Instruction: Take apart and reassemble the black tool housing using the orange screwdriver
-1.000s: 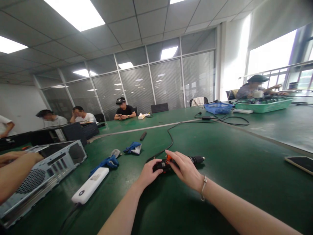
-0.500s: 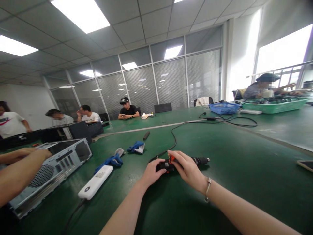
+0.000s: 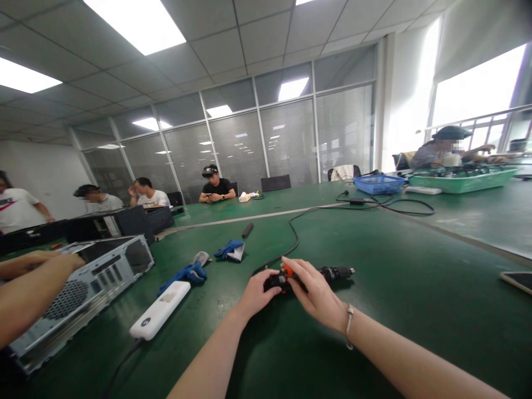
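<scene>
A black electric drill [image 3: 339,272] with a chuck at its right end lies on the green table in front of me. My left hand [image 3: 256,292] grips its left end, thumb and fingers on either side of the body. My right hand [image 3: 316,293], with a bracelet at the wrist, bends over the drill's middle. Its fingers close around an orange part [image 3: 287,270] there; whether that part is fixed to the drill I cannot tell. The palm hides much of the drill's body. A black cord [image 3: 296,235] runs near the drill's left end and away across the table.
Left of me stand a metal computer case [image 3: 89,296], with another person's arms [image 3: 39,277] over it, and a white power strip [image 3: 162,310]. Blue gloves [image 3: 230,250] and a dark bar [image 3: 247,230] lie ahead. Farther right are a blue basket [image 3: 378,184] and a green tray [image 3: 465,182].
The view has shifted slightly. My right fingers have moved a little on the orange part, and more of it shows. My left hand keeps its grip on the drill.
</scene>
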Available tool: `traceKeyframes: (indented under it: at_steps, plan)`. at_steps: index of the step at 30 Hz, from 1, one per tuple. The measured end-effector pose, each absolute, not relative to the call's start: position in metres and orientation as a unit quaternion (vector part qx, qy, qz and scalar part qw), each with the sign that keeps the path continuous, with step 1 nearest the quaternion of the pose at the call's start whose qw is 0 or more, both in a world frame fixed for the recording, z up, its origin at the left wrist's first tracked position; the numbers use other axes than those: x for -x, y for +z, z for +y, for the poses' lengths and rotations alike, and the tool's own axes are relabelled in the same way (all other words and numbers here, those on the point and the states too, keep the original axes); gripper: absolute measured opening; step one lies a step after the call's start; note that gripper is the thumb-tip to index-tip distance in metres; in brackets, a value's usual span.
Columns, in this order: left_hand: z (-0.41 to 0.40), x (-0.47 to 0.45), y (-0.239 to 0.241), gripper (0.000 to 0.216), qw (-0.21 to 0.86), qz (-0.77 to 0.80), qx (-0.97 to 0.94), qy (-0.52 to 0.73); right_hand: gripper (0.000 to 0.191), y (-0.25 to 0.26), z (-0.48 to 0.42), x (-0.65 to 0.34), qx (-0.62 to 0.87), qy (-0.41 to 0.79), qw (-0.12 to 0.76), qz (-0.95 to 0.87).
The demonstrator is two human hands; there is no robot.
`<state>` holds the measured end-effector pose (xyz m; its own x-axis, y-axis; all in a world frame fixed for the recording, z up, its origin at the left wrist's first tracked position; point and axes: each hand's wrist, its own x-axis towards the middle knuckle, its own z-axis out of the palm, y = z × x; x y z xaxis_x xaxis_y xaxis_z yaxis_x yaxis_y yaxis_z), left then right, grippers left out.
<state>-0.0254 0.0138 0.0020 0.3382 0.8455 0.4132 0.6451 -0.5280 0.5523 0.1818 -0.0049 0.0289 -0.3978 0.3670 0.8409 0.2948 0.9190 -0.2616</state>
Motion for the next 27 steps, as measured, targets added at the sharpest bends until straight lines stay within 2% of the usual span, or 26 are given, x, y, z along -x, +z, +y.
traceKeyframes:
  at_steps: [5,10,16,23,27]
  plan:
    - [0.0146,0.0261,0.0008,0.038,0.143,0.461,-0.804,0.346,0.042,0.0266,-0.0030,-0.1816,0.220,-0.014,0.522,-0.824]
    - [0.0150,0.0262,0.0018,0.037,0.146,0.464,-0.804,0.341,0.051,0.0300,-0.0079,-0.1816,0.201,0.002,0.503,-0.841]
    - [0.0163,0.0258,0.0006,0.037,0.146,0.466,-0.802,0.344,0.041,0.0254,-0.0026,-0.1841,0.217,-0.065,0.526,-0.820]
    - [0.0166,0.0255,0.0005,0.039,0.143,0.446,-0.812,0.349,0.056,0.0295,-0.0073,-0.1831,0.176,-0.035,0.505,-0.844]
    - [0.0157,0.0246,0.0029,0.033,0.138,0.422,-0.831,0.335,0.046,0.0289,-0.0070,-0.1812,0.197,-0.074,0.507,-0.836]
